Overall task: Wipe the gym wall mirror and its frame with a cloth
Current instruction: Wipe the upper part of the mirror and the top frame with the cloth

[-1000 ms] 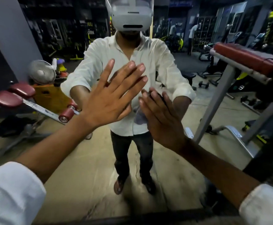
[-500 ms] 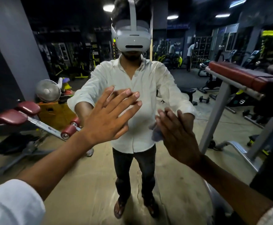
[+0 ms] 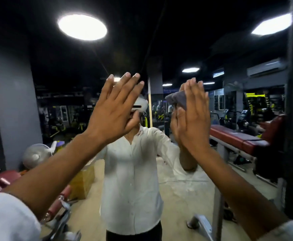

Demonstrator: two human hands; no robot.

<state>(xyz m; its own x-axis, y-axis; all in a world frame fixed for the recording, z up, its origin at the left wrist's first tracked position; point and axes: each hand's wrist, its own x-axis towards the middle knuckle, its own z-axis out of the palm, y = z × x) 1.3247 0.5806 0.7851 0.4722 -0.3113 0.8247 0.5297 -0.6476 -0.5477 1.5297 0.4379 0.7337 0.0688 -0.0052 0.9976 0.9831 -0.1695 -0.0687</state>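
the right hand (image 3: 192, 117), fingers straight, presses the grey cloth (image 3: 178, 100) flat against the mirror (image 3: 177, 173) high up to wipe it, and the left hand (image 3: 114, 110) lies spread open on the glass beside it, probably as a brace.

A round ceiling light (image 3: 82, 27) glows at 11 o'clock and a second light (image 3: 271, 24) at 1 o'clock, under a dark ceiling. A grey wall (image 3: 11, 101) stands at 9 o'clock, with a fan (image 3: 35, 155) low at 8 o'clock. A red padded bench (image 3: 236, 138) sits at 3 o'clock, below an air conditioner (image 3: 265, 66) at 2 o'clock. The pale floor (image 3: 177, 188) spreads toward 5 o'clock.
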